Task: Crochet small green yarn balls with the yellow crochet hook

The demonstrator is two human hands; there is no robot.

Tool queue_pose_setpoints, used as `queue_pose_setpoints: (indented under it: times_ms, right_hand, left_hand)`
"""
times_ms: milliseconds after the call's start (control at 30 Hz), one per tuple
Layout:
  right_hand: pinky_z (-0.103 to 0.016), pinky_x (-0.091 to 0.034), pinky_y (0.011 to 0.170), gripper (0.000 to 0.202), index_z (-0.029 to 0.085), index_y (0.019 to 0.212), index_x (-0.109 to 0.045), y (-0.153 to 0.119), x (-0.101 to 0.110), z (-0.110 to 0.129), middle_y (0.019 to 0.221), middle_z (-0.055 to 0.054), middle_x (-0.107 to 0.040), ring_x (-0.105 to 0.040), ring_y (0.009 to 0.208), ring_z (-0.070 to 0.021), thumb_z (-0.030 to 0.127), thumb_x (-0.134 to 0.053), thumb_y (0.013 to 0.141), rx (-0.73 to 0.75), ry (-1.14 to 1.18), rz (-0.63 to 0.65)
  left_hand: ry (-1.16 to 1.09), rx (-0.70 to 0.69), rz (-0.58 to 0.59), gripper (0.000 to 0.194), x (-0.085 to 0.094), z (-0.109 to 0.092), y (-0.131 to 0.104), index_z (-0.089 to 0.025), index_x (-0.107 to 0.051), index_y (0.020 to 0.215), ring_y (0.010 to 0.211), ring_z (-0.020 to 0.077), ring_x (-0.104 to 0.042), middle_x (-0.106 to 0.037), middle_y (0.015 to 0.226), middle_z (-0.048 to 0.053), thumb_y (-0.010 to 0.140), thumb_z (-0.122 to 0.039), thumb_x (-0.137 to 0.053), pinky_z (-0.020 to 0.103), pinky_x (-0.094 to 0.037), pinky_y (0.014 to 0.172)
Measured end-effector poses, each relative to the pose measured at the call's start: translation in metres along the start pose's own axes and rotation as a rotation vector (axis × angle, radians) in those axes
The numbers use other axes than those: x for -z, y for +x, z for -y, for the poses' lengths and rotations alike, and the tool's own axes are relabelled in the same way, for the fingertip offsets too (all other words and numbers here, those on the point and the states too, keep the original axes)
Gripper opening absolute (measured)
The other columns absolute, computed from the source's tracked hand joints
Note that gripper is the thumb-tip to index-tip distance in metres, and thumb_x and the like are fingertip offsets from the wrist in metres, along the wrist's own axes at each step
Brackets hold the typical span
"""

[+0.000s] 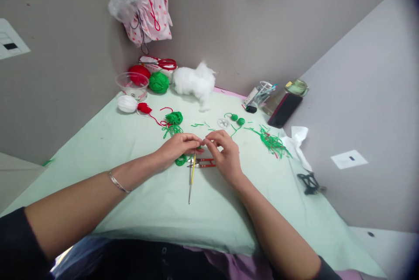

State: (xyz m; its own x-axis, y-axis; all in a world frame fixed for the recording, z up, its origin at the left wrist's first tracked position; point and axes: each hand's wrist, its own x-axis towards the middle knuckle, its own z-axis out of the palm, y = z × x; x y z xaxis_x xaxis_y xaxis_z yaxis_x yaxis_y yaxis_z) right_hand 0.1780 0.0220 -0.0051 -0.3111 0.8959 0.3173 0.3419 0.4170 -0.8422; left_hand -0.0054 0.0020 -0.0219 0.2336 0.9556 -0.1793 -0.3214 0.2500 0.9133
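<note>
Both hands meet above the middle of the table. My left hand is closed around a small bit of green yarn, mostly hidden by the fingers. My right hand pinches at the same spot, its fingertips touching the left ones; what they grip is too small to make out. A yellow-handled crochet hook points down from just below the left fingertips. Beneath it are red thread snips. Loops of green yarn lie beside the left palm, with a green tangle farther back.
White stuffing, a green yarn ball and a clear tub stand at the back. Green scraps lie on the right, near a phone. Two small green balls lie beyond my right hand.
</note>
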Motion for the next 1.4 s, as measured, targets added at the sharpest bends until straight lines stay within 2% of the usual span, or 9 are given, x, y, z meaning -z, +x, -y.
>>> queue_pose_setpoints:
  times_ms: [100,200,433,600,667,767,967,1200,1400]
  right_hand:
    - [-0.03,-0.042,0.066,0.017,0.025,0.083,-0.071,-0.007,-0.003,0.003,0.104,-0.007,-0.07,-0.057,0.076,-0.017,0.025,-0.058,0.093,0.24,-0.277,0.14]
    - [-0.03,-0.042,0.066,0.02,0.026,0.082,-0.07,-0.01,-0.005,0.004,0.1,-0.006,-0.07,-0.059,0.079,-0.0182,0.022,-0.054,0.094,0.291,-0.341,0.208]
    - [-0.03,-0.048,0.068,0.022,0.022,0.082,-0.064,0.001,0.003,-0.005,0.078,-0.002,-0.065,-0.057,0.068,-0.0153,0.039,-0.06,0.096,0.015,-0.074,0.005]
    - [-0.027,-0.049,0.058,0.029,0.021,0.101,-0.07,0.009,0.004,-0.012,0.08,-0.001,-0.07,-0.057,0.06,-0.0129,0.044,-0.072,0.085,-0.095,0.045,0.036]
    - [-0.028,-0.05,0.059,0.025,0.02,0.098,-0.073,0.01,0.003,-0.013,0.079,-0.002,-0.071,-0.059,0.061,-0.0136,0.041,-0.071,0.084,-0.114,0.069,0.045]
    - [-0.03,-0.052,0.063,0.019,0.02,0.089,-0.072,0.009,0.004,-0.013,0.076,-0.003,-0.072,-0.06,0.062,-0.0145,0.038,-0.064,0.088,-0.118,0.064,0.024]
    - [-0.032,-0.053,0.071,0.033,0.02,0.115,-0.072,0.008,0.008,-0.013,0.094,-0.004,-0.074,-0.06,0.066,-0.0127,0.023,-0.06,0.085,-0.066,0.017,0.05]
    - [-0.034,-0.057,0.077,0.018,0.022,0.094,-0.078,0.006,0.006,-0.016,0.093,-0.006,-0.079,-0.073,0.078,-0.0188,0.029,-0.062,0.089,-0.023,-0.017,0.026]
    - [-0.034,-0.061,0.08,0.018,0.022,0.1,-0.076,0.005,0.006,-0.012,0.093,-0.005,-0.08,-0.077,0.084,-0.0198,0.03,-0.062,0.091,0.006,-0.005,0.01]
  left_hand:
    - [-0.035,-0.017,-0.018,0.033,0.001,0.0,0.0,-0.015,-0.08,0.081,0.089,0.0211,-0.075,-0.08,0.09,0.01,0.076,-0.047,-0.088,0.034,-0.059,0.089]
    - [-0.061,-0.013,-0.046,0.032,0.004,0.0,0.0,-0.015,-0.079,0.079,0.085,0.0195,-0.073,-0.078,0.085,0.008,0.07,-0.041,-0.094,0.033,-0.059,0.087]
    - [-0.119,-0.006,-0.064,0.03,0.006,0.001,0.002,-0.014,-0.078,0.081,0.096,0.0231,-0.077,-0.078,0.089,0.008,0.07,-0.038,-0.094,0.035,-0.059,0.096]
    - [-0.119,0.021,-0.05,0.031,0.005,0.004,0.003,-0.014,-0.078,0.08,0.089,0.0223,-0.078,-0.08,0.088,0.007,0.064,-0.03,-0.098,0.037,-0.059,0.095]
    - [-0.114,0.022,-0.049,0.031,0.005,0.005,0.004,-0.014,-0.078,0.08,0.087,0.0215,-0.078,-0.08,0.087,0.007,0.064,-0.031,-0.098,0.038,-0.059,0.096]
    - [-0.105,0.018,-0.057,0.031,0.005,0.007,0.004,-0.014,-0.077,0.08,0.086,0.0205,-0.077,-0.079,0.085,0.006,0.065,-0.032,-0.098,0.038,-0.058,0.097]
    - [-0.09,0.006,-0.06,0.032,0.006,0.006,0.002,-0.015,-0.077,0.08,0.09,0.0229,-0.078,-0.079,0.085,0.007,0.066,-0.035,-0.097,0.041,-0.057,0.1]
    - [-0.095,0.016,-0.055,0.034,0.007,0.007,0.003,-0.015,-0.078,0.081,0.088,0.0214,-0.077,-0.078,0.086,0.005,0.063,-0.036,-0.098,0.041,-0.056,0.102]
    - [-0.096,0.028,-0.057,0.036,0.007,0.007,0.003,-0.015,-0.078,0.081,0.089,0.0215,-0.078,-0.078,0.088,0.004,0.062,-0.037,-0.098,0.04,-0.055,0.103]
